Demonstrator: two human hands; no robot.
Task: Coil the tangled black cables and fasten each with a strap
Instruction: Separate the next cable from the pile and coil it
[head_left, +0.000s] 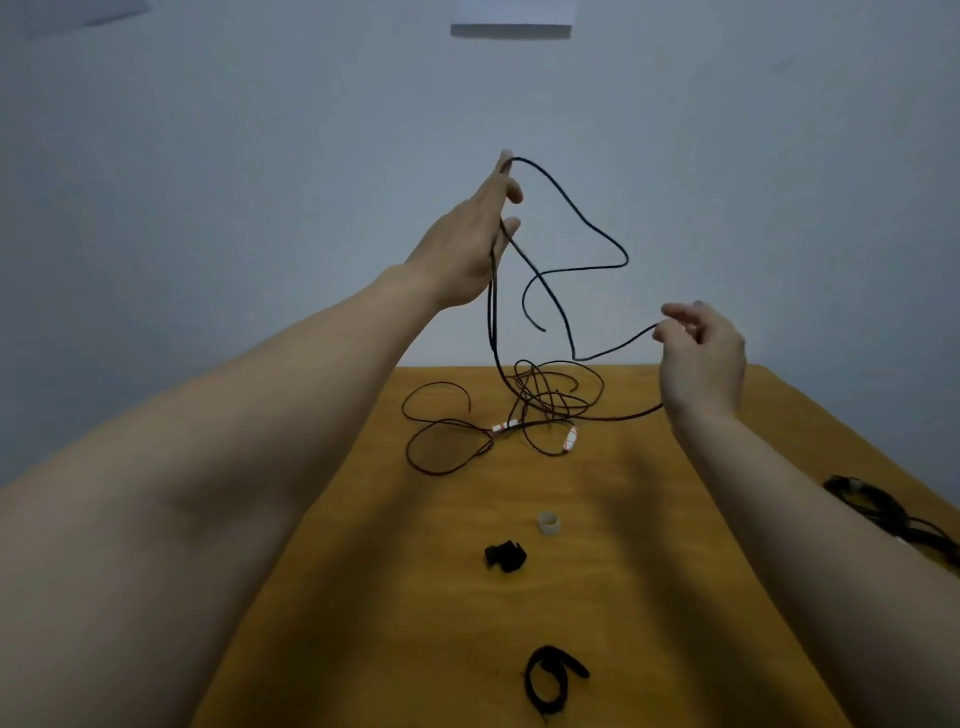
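Your left hand (467, 249) is raised high over the far end of the table (649, 545), fingers long and barely curled, with the cable (582, 213) caught between them at the fingertips and running down past the palm. Your right hand (701, 358), lower and to the right, pinches the same cable between thumb and fingertips; the other fingers are loosely curled. Between the hands it hangs in slack kinked loops with one loose end dangling, and the rest drops into the tangle (545, 400) at the far middle of the table.

The cable looks thin, light and limp but holds its kinks, so it will likely spring out of a coil unless you keep each turn pinched. Judging by that, take hold close to the left fingers and feed short lengths, letting the tangle pay out without yanking, as a tug could tighten a knot.

A strap (550, 680) lies near you, a smaller black piece (505, 557) and a pale ring (550, 523) beyond it, and a dark bundle (878, 512) at the right edge.
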